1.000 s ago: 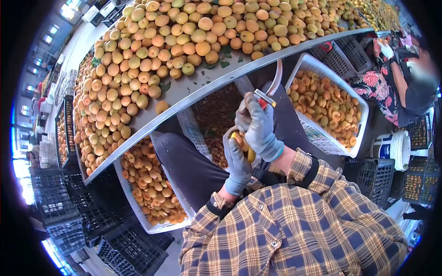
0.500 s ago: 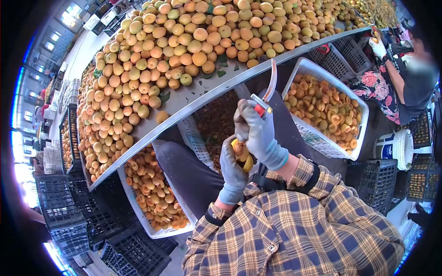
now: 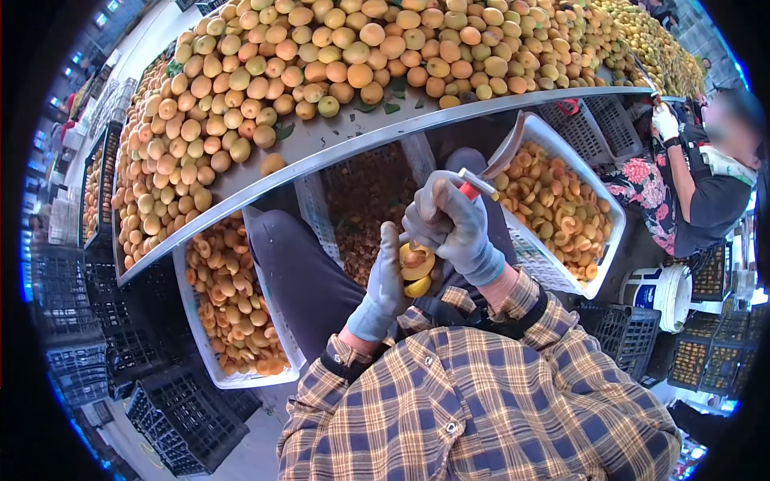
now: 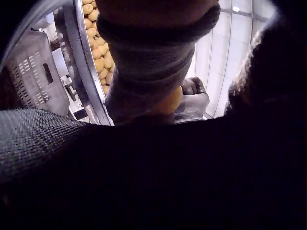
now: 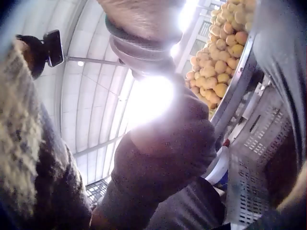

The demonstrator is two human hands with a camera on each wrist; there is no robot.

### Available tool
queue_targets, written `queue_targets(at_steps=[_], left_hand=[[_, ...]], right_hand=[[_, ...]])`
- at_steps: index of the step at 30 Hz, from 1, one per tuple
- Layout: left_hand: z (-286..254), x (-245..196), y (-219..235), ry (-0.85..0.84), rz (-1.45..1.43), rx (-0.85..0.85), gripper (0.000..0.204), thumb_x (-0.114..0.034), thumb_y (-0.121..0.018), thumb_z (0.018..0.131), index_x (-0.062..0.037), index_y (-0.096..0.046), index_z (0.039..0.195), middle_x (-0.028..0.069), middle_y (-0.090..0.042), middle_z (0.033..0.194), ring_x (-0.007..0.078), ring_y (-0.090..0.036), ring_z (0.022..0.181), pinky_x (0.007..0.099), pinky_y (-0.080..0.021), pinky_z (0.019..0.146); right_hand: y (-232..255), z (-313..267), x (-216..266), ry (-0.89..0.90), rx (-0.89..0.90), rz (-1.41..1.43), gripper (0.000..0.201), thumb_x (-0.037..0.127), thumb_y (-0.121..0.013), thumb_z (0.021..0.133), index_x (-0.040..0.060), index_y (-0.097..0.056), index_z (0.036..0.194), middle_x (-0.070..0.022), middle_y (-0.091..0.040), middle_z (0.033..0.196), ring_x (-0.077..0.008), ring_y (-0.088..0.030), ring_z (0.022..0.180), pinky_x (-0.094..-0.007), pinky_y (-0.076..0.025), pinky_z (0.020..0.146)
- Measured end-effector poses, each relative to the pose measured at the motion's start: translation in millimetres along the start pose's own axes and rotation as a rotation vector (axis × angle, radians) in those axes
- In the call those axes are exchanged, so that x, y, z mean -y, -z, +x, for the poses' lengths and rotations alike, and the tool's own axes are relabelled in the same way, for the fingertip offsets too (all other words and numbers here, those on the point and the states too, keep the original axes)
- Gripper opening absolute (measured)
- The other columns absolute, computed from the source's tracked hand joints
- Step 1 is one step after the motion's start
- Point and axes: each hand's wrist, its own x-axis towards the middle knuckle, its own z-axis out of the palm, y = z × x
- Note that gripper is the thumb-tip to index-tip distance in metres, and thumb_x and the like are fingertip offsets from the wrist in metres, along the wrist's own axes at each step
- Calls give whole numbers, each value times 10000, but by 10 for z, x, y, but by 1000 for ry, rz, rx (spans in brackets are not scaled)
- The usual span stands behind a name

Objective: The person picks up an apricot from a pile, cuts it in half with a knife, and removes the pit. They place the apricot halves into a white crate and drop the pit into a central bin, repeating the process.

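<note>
Head view, fruit: split open, in front of the worktop's near edge; a brown stone shows inside.
Left hand: fingers clamped on the fruit, thumb upright along its side.
Right hand: fingers curled round the knife's handle, blade pointing up and away from the fruit.
Crates: halves lie in the left crate and right crate.
Step in hand: cutting looks done; opening the fruit and freeing the stone seems under way.
Next move: calls for a steady left hold, stone eased out by the right fingers, blade kept clear of the left.
Left wrist view, fruit: partly visible between the gloves; left fingers too dark to tell.
Right wrist view, glove: bent, with glare; fruit hidden, fingertips cannot be told.
</note>
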Motion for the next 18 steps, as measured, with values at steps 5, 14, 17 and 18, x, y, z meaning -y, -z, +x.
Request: queue_targets(at_steps=[5, 14, 17, 18], left_hand=[[-25, -1, 133, -1, 96, 9, 592, -586, -270, 948, -66, -506, 1104, 66, -592, 964, 154, -596, 817, 287, -506, 696], [94, 87, 305, -622, 796, 15, 539, -490, -293, 974, -30, -563, 1056, 76, -613, 873, 157, -609, 825, 251, -492, 696], [44, -3, 291, 163, 39, 106, 586, -571, -290, 950, -58, -572, 987, 75, -616, 777, 163, -604, 661, 240, -480, 558], [56, -21, 267, 162, 47, 112, 586, -571, -290, 950, -58, -572, 987, 75, -616, 777, 163, -604, 661, 240, -480, 558]], right_hand=[[-35, -29, -18, -138, 13, -96, 281, 255, -495, 942, 61, -472, 741, 19, -385, 576, -59, -316, 443, -213, -242, 415], [86, -70, -163, -208, -26, -102, 283, 279, -527, 931, 47, -513, 770, 1, -478, 602, -48, -370, 449, -196, -282, 424], [161, -72, -197, -148, -133, -79, 341, 311, -484, 953, 72, -446, 713, 28, -371, 550, -56, -311, 420, -218, -261, 409], [197, -59, -204, -138, -179, 46, 356, 319, -465, 960, 81, -423, 698, 36, -333, 537, -57, -286, 414, -224, -247, 404]])
